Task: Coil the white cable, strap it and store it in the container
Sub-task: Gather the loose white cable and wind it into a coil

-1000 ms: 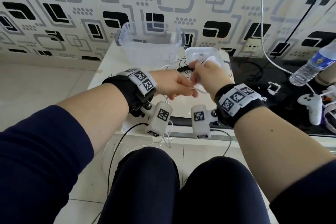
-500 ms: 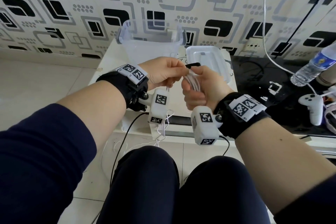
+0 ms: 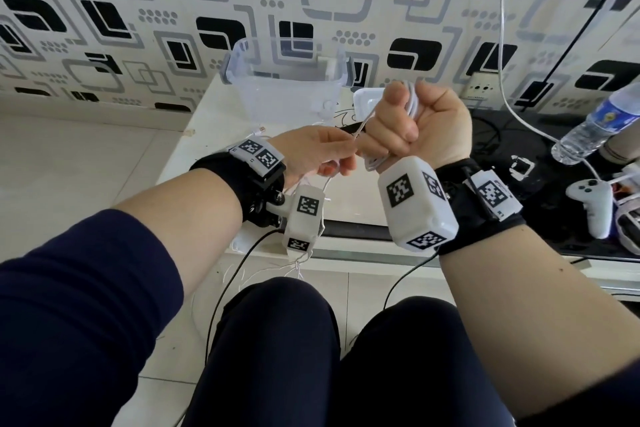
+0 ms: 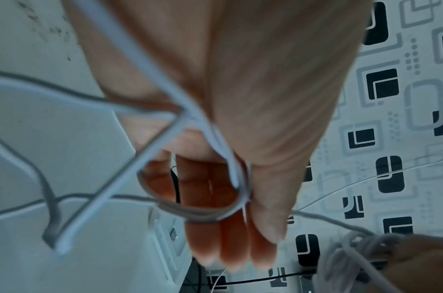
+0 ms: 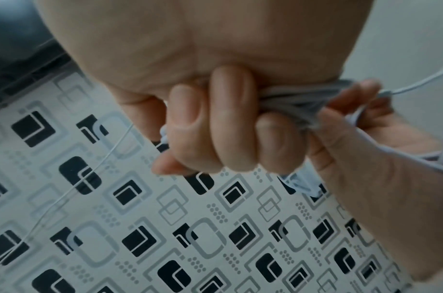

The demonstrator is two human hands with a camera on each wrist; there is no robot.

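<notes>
Coiling nears its end above the front edge of the white counter [image 3: 194, 149], where a seated person works a white cable [image 3: 412, 104] between two raised hands. The right hand [image 3: 420, 125] is clenched in a fist around the gathered loops, which stick out above the thumb and below the little finger; the right wrist view shows its fingers [image 5: 230, 119] curled tight over the grey-white bundle. The left hand [image 3: 311, 149], just beside it and lower, has its fingers bent around a stretch of loose cable, and the left wrist view shows one small loop circling those fingers [image 4: 215, 228] while further lengths trail off toward the counter. A free end with a small plug [image 3: 260, 130] lies on the counter near the left wrist, so some cable appears yet to be wound.

A dark strap [image 3: 349, 128] shows between the two hands; whether it is fastened round the bundle cannot be told, and strapping seems not yet done. Storage is plainly left: the clear plastic container [image 3: 287, 80] stands open and empty of cable at the back edge of the counter, its white lid [image 3: 367, 100] lying beside it, mostly hidden behind the right fist.

The cable itself is thin, pale and supple, bunching into uneven loops that look ready to spring loose if the fist relaxes.
</notes>
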